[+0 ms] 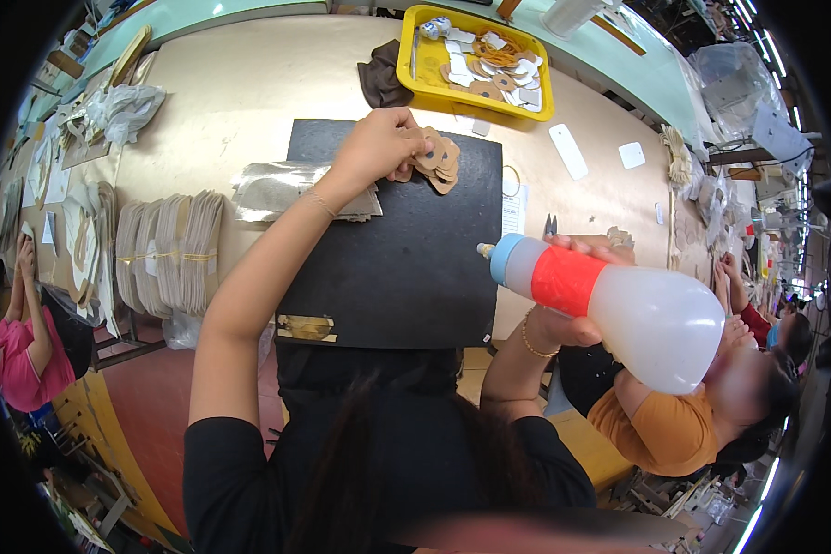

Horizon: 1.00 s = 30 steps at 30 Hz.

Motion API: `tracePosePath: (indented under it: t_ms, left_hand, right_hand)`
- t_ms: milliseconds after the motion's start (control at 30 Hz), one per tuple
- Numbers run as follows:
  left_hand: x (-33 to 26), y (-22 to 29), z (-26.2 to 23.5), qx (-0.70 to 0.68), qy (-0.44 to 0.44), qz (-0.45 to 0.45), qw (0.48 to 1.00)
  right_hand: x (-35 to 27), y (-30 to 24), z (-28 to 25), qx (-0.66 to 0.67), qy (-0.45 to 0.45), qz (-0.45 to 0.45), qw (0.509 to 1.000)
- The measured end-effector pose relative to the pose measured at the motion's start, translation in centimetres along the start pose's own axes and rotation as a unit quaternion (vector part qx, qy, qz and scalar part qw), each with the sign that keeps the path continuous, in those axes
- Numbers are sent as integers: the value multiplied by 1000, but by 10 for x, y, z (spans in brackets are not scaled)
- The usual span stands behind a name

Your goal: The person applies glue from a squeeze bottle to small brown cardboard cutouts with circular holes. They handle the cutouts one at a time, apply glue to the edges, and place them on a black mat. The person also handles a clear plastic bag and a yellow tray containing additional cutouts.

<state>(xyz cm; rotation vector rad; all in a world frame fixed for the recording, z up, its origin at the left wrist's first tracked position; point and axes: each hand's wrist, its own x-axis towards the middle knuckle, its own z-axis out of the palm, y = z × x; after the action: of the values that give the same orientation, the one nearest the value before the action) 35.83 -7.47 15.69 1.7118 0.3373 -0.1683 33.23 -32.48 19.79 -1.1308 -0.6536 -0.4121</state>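
Right hand [563, 323] grips a white squeeze bottle [619, 300] (red-banded, blue-capped) — left hand [379, 148] pinches tan cutouts [439, 159].

This is a factory-style workshop: a long bench [249, 74] runs across the scene, with banded stacks of cut pieces [166, 251] at left, a yellow tray [414, 69] of cut parts far off, and other workers (right and left) seated close by.

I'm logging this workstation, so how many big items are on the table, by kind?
Yellow plastic tray: 1
Black rectangular work mat: 1
White squeeze bottle with red band, in the right hand: 1
Fanned stack of tan cutouts under the left hand: 1
Total: 4
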Motion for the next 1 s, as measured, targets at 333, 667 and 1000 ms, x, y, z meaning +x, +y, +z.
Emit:
tracePosePath:
  t_ms: [333,667,1000]
  left_hand:
    - [-35,6,-3,-247,-43,-10,968]
    - [-80,42,25,-198,-82,-2,977]
    - [-87,49,31,-102,-87,18,991]
  right_hand:
    - [7,1,-5,-16,-28,-9,999]
    - [16,6,10,-115,-33,-95,988]
    - [16,5,11,-164,-89,-108,976]
